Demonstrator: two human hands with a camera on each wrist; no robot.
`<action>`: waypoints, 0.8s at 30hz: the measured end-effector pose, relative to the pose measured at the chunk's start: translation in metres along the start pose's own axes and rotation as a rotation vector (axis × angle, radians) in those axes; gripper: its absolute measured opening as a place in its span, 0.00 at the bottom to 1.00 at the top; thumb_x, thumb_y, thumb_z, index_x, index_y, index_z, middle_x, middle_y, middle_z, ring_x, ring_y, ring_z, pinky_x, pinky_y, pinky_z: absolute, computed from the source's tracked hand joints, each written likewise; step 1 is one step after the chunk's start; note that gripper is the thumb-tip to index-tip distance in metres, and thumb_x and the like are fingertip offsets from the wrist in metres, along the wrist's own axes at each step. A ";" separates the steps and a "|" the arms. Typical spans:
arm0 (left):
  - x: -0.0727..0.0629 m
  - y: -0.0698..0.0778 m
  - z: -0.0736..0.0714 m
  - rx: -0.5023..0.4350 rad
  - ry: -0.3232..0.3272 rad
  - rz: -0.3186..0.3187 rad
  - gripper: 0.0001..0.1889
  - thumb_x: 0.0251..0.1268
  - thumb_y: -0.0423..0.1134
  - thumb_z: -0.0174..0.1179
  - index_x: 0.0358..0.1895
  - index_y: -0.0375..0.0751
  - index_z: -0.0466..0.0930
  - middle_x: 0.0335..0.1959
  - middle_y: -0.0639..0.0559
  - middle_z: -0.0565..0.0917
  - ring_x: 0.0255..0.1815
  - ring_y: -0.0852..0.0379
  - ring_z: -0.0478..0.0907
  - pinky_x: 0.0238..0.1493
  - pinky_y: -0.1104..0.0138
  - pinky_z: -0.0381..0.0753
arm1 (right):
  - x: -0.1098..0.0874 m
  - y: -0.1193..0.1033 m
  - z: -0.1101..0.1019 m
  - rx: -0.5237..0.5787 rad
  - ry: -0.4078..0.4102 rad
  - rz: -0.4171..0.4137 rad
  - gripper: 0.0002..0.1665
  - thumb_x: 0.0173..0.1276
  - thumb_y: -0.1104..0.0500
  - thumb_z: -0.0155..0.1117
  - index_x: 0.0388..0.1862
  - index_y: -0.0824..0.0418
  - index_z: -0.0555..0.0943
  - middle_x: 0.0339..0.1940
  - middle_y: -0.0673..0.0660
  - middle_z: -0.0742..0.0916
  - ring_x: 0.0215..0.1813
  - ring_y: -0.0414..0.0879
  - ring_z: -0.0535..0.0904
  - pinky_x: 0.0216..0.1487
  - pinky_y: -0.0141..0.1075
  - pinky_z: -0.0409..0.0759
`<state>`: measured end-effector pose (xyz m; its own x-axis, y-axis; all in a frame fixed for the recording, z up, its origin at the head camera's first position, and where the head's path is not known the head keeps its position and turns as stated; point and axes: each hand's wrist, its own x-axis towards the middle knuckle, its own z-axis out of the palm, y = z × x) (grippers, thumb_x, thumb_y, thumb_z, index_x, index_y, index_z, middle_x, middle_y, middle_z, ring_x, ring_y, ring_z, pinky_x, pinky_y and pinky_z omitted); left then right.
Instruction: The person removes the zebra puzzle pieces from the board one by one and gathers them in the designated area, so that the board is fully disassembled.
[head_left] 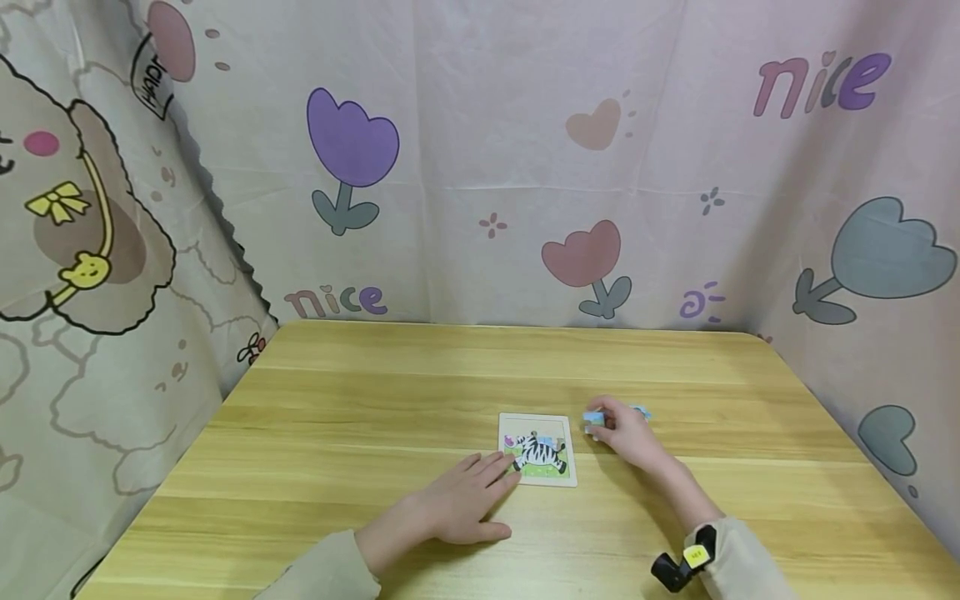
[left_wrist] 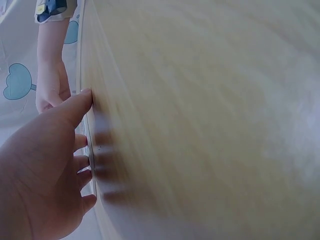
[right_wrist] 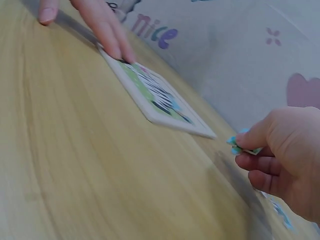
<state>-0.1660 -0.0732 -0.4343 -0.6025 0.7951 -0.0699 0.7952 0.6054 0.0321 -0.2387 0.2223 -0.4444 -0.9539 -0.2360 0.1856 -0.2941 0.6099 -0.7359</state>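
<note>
A white-framed jigsaw puzzle point(head_left: 537, 451) with a zebra on green grass lies on the wooden table; its upper part shows bare pale backing. My left hand point(head_left: 469, 498) rests with straight, spread fingers on the puzzle's lower left edge. Just right of the frame, my right hand point(head_left: 624, 429) pinches a small blue and green puzzle piece point(head_left: 593, 419) between thumb and fingers. In the right wrist view this puzzle piece point(right_wrist: 243, 146) is held slightly above the table. Another blue piece point(head_left: 642, 412) lies behind the right hand, partly hidden by it.
The wooden table point(head_left: 360, 392) reaches back to a printed curtain point(head_left: 465, 150) with flowers and lettering. A second curtain point(head_left: 112, 358) hangs along the left side. A black wrist camera point(head_left: 682, 562) sits on the right sleeve.
</note>
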 end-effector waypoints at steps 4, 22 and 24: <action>0.000 0.000 0.000 0.003 0.000 0.001 0.37 0.66 0.63 0.43 0.71 0.43 0.55 0.72 0.43 0.54 0.72 0.48 0.51 0.68 0.53 0.54 | -0.005 0.010 -0.016 0.066 0.003 0.073 0.17 0.58 0.68 0.65 0.47 0.68 0.75 0.36 0.60 0.84 0.33 0.44 0.76 0.31 0.31 0.76; 0.000 0.001 0.002 -0.025 -0.016 -0.016 0.37 0.66 0.63 0.43 0.72 0.44 0.54 0.73 0.44 0.52 0.72 0.48 0.49 0.69 0.54 0.51 | -0.025 0.048 -0.075 0.164 0.162 0.195 0.24 0.63 0.63 0.62 0.54 0.76 0.72 0.30 0.54 0.82 0.26 0.39 0.76 0.24 0.31 0.76; 0.000 0.001 0.001 -0.024 -0.014 -0.014 0.37 0.66 0.63 0.42 0.72 0.44 0.54 0.73 0.44 0.52 0.72 0.48 0.49 0.69 0.54 0.52 | -0.025 0.054 -0.079 0.130 0.170 0.230 0.24 0.64 0.61 0.62 0.55 0.74 0.73 0.30 0.54 0.82 0.26 0.39 0.76 0.24 0.31 0.76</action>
<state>-0.1649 -0.0725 -0.4358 -0.6121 0.7863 -0.0841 0.7850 0.6170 0.0554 -0.2350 0.3208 -0.4372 -0.9941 0.0333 0.1030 -0.0700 0.5278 -0.8465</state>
